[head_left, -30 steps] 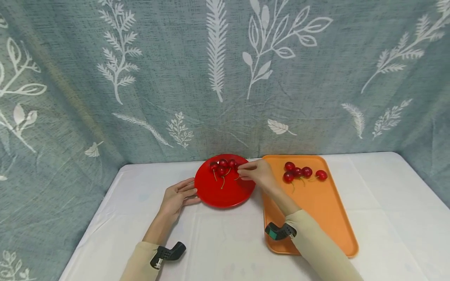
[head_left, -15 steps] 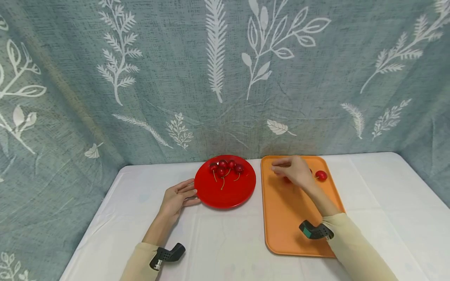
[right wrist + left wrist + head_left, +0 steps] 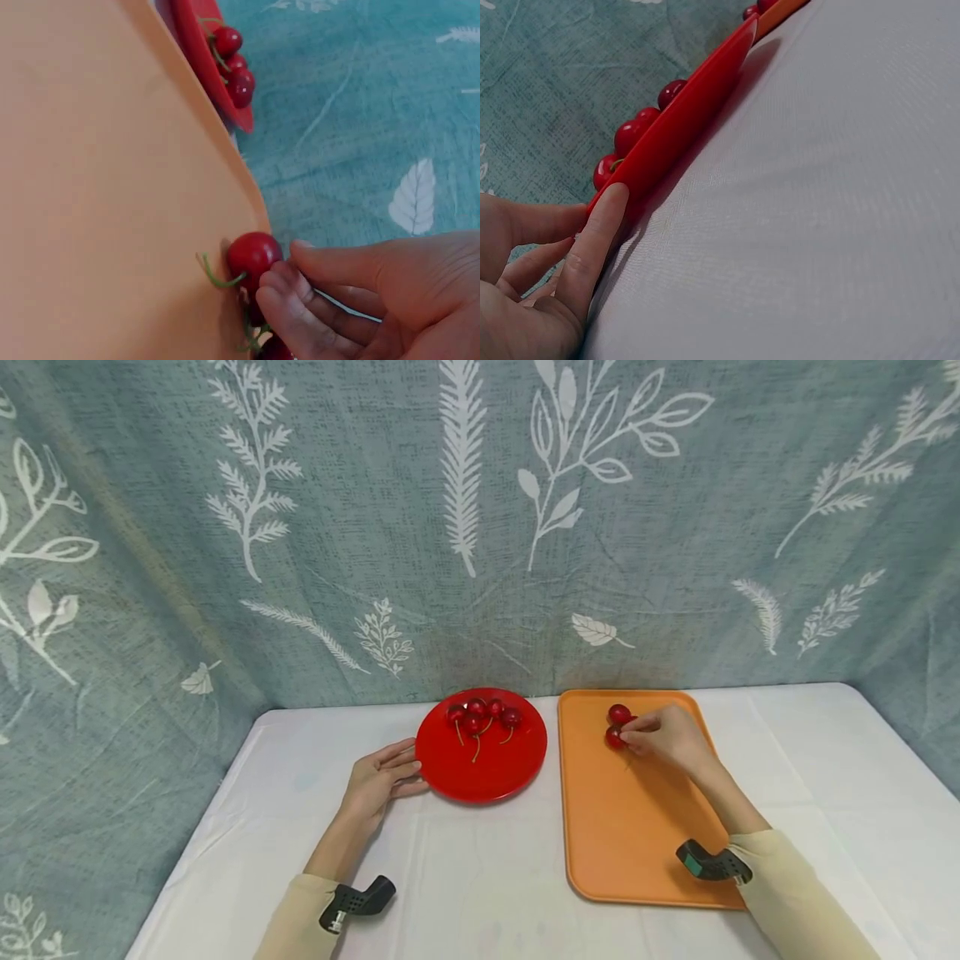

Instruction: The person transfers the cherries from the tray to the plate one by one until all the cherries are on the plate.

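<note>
The left hand [image 3: 372, 782] touches the left rim of a red plate [image 3: 480, 781] with extended fingers; in the left wrist view a finger [image 3: 592, 251] lies against the plate's outer side. Several cherries with green stems, one of them a dark cherry [image 3: 511, 717], sit on the plate's far part. Over an orange tray [image 3: 607, 835], the right hand [image 3: 667, 739] has its fingertips at a cluster of cherries. Its fingers meet the side of one red cherry [image 3: 253, 253] in the right wrist view, the thumb tip slightly apart. Other cherries there are partly hidden by the hand.
The plate and tray stand side by side on a white-covered table [image 3: 465, 885], with a narrow gap between them. Behind rises a grey-green curtain [image 3: 360, 527] with white leaf prints. Each wrist carries a black camera [image 3: 358, 902].
The right hand has left a cherry on the plate, withdrawn to the right over the tray, and come down at the cherries there. The left hand stays at the plate's rim.
</note>
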A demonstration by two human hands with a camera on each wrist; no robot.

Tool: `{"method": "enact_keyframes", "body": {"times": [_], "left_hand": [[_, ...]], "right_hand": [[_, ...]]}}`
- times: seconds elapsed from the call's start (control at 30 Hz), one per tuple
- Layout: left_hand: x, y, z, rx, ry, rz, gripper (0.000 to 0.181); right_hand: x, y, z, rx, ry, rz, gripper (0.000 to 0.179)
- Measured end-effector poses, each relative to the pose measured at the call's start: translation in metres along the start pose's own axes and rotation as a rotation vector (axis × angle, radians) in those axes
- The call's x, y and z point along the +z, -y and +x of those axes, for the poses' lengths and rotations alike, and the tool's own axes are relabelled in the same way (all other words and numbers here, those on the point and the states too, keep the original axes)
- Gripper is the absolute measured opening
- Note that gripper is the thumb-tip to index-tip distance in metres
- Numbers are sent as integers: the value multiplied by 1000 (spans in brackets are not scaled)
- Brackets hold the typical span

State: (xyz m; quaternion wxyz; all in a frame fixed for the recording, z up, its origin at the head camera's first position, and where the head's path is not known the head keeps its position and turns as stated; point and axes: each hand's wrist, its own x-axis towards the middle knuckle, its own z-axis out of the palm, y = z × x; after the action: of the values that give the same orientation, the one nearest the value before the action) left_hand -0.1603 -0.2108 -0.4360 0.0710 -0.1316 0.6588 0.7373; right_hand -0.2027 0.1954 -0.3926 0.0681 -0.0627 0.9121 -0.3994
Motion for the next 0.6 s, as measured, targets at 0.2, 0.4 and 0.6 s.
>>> {"method": "enact_keyframes", "body": {"times": [0.2, 0.4, 0.6], "left_hand": [[-1, 0, 0, -1, -6, 7, 51], [0, 1, 1, 5, -7, 3, 51], [1, 1, 2, 7, -4, 3, 50]], "right_hand": [[1, -6, -5, 17, 18, -13, 18], [9, -9, -5, 78, 48, -33, 20], [15, -10, -3, 52, -23, -154, 17]]}}
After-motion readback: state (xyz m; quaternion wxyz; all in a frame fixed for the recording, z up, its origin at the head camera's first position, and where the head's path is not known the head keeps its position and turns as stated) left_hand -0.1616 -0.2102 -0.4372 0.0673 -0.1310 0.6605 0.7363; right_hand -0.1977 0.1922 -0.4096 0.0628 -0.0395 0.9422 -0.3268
